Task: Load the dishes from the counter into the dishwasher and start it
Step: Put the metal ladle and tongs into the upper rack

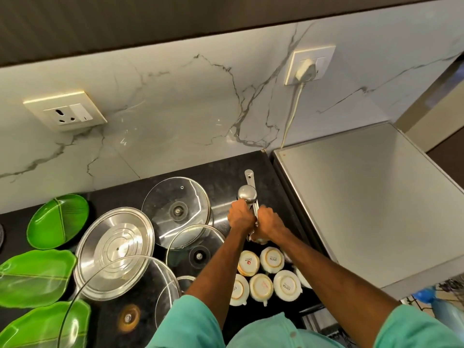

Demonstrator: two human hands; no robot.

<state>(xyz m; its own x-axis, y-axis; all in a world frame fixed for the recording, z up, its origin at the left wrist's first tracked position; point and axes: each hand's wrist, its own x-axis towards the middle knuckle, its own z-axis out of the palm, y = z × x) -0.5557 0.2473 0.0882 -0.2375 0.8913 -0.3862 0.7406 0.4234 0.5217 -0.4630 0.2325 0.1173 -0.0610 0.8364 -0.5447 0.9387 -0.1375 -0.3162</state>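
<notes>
On the black counter [271, 172], both my hands grip steel ladles near the back right. My left hand [240, 215] is closed around a ladle whose round bowl [247, 193] points toward the wall. My right hand [270, 221] is closed on a flat steel handle [250, 179] that reaches toward the wall; another steel bowl end [258, 238] shows below my hands. Several white cups [272, 259] stand upside down just in front of my hands. To the left lie glass lids [175, 209], a steel lid [114, 249] and green leaf-shaped plates [59, 219].
The grey dishwasher top [371, 202] stands flush at the counter's right. Its pulled-out rack [449, 292] with a blue item shows at the lower right. A white plug and cord [305, 71] hang on the marble wall; a second socket [66, 111] sits at left.
</notes>
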